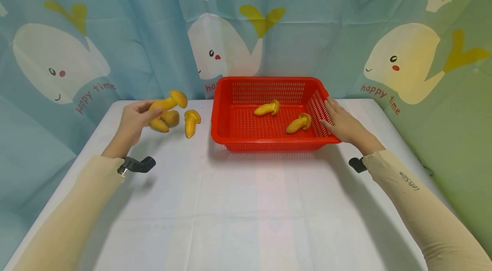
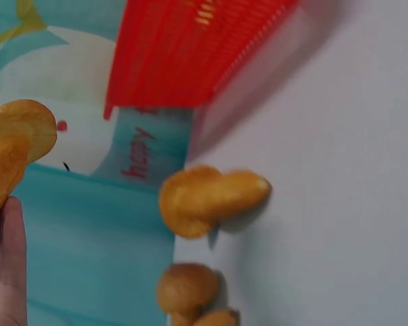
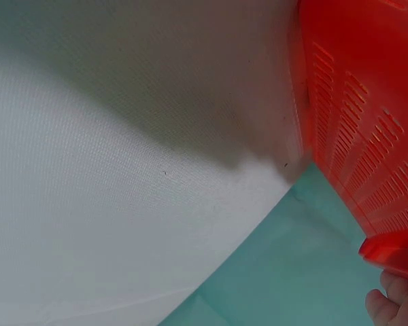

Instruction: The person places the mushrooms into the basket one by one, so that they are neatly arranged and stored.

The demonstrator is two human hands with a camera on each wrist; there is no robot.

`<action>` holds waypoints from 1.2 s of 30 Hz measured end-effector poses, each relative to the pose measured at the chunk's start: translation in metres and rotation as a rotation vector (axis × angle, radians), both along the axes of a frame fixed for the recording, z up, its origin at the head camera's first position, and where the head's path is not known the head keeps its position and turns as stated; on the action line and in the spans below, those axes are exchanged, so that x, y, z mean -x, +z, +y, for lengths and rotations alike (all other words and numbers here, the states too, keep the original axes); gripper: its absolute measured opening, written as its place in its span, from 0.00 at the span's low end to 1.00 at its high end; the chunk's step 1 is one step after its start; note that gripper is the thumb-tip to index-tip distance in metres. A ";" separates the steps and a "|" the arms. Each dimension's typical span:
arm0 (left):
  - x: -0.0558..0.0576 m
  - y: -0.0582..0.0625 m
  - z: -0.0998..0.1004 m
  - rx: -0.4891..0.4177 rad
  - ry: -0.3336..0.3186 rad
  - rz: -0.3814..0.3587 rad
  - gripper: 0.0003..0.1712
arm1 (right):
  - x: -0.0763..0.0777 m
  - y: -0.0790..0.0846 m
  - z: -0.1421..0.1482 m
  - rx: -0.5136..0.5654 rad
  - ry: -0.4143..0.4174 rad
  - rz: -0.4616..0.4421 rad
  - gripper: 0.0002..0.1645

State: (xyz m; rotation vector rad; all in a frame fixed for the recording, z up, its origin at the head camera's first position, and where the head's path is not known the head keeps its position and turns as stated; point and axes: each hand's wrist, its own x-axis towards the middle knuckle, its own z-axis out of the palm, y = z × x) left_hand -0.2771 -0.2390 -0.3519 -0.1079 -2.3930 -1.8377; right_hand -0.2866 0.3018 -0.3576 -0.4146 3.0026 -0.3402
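In the head view my left hand [image 1: 132, 123] pinches a yellow mushroom [image 1: 169, 101] by its stem, cap pointing right. Just below it on the table lie a mushroom with a rounded cap [image 1: 171, 118] and another yellow piece [image 1: 159, 125], partly overlapping. Another mushroom [image 1: 191, 123] lies to their right, stem toward me. A red perforated basket [image 1: 276, 146] stands at the table's back and holds two mushrooms, one [image 1: 267, 108] farther back and one [image 1: 299, 123] nearer its right side. My right hand [image 1: 343, 125] rests on the basket's right rim, its fingers fairly straight.
A white cloth covers the table [image 1: 238, 202]. Behind it hangs a blue-green curtain [image 1: 319, 19] printed with whales, close to the basket's back. A black wrist strap [image 1: 136, 164] sits at my left sleeve, and another black piece [image 1: 357, 164] at my right.
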 end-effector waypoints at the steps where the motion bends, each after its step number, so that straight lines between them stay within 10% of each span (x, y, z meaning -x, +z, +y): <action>1: 0.000 0.002 0.002 -0.057 -0.012 -0.011 0.19 | 0.000 0.000 0.000 0.000 0.000 0.000 0.45; 9: 0.005 0.017 0.021 -0.391 -0.088 -0.120 0.06 | 0.001 -0.002 0.002 0.012 0.002 0.012 0.45; 21: 0.017 0.033 0.055 -0.354 -0.101 -0.201 0.38 | 0.000 0.000 0.001 -0.009 0.002 -0.004 0.45; 36: 0.033 0.043 0.101 -0.177 -0.123 -0.250 0.26 | 0.000 0.000 0.000 -0.006 0.004 0.002 0.45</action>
